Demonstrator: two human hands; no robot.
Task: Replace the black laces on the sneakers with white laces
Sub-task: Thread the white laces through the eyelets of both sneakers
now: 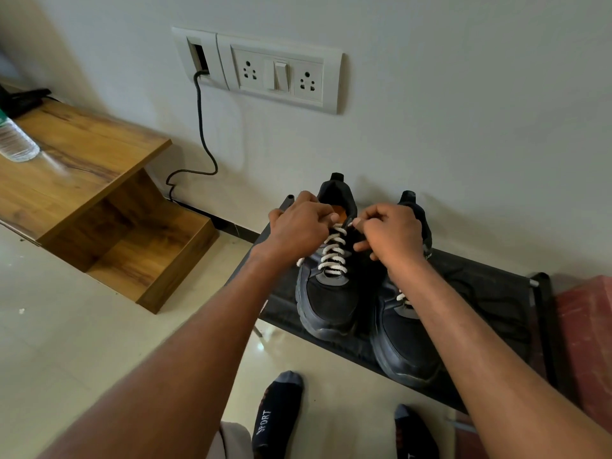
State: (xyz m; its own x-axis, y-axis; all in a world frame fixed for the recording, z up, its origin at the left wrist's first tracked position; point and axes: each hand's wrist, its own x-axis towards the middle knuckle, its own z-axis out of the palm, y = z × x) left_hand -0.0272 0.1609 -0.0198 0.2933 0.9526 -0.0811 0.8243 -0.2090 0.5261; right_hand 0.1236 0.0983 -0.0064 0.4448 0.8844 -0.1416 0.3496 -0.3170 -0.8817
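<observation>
Gripping white lace ends, both hands work the left sneaker on a black rack.

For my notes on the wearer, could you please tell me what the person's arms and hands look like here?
Both forearms are bare, with no sleeves in view. The left hand and right hand wear no gloves, and no rings, watch or bands show. Lower down, dark socks with grey toes, one printed SPORT.

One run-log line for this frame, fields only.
stage: lacing left sneaker top eyelets | left hand: pinches white lace | right hand: pinches lace end | right sneaker: white lace partly visible | support: black rack
</observation>
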